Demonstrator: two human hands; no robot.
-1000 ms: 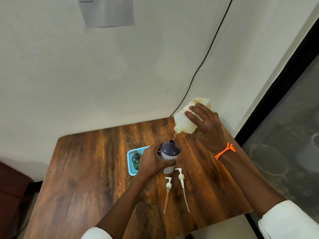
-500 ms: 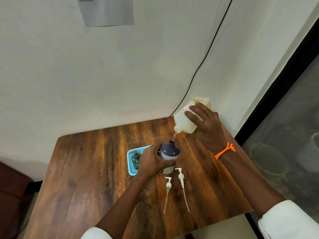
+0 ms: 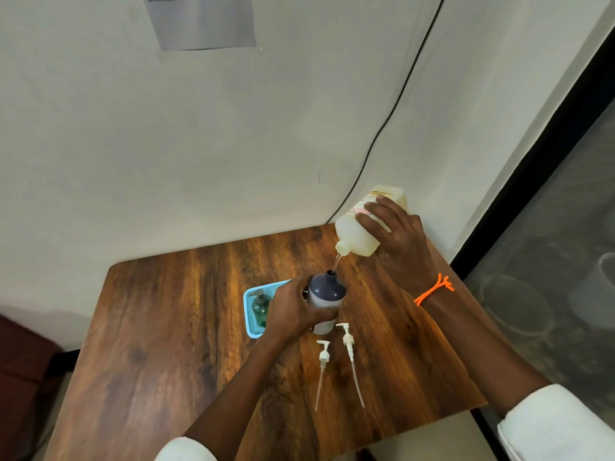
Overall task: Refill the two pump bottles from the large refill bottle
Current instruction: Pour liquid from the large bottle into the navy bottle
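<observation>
— Where's the large refill bottle (image 3: 357, 232) right now?

— Up over the far right corner of the wooden counter (image 3: 166, 327), tipped so its neck points down and to the left. It's pale, translucent and cream-coloured, squarish, with a label bearing red print. The right hand (image 3: 397, 241) is wrapped around its body, fingers spread over the label; an orange cord bracelet (image 3: 432, 289) sits on that wrist.

— Is anything coming out?

— A thin clear stream runs from its spout into the open neck of the pump bottle (image 3: 326, 297) just below.

— What does that one look like?

— Dark navy, rounded shoulder, whitish lower body, standing upright on the counter. The left hand (image 3: 293, 311) grips it round the side.

— And its pump?

— Two white pump heads with long dip tubes lie flat on the counter just in front of it, the left one (image 3: 322, 356) shorter than the right one (image 3: 347, 339).

— The second bottle?

— A small green pump bottle (image 3: 260, 306), pump on, stands in a light blue tray (image 3: 248, 314) just left of the gripping hand.
</observation>
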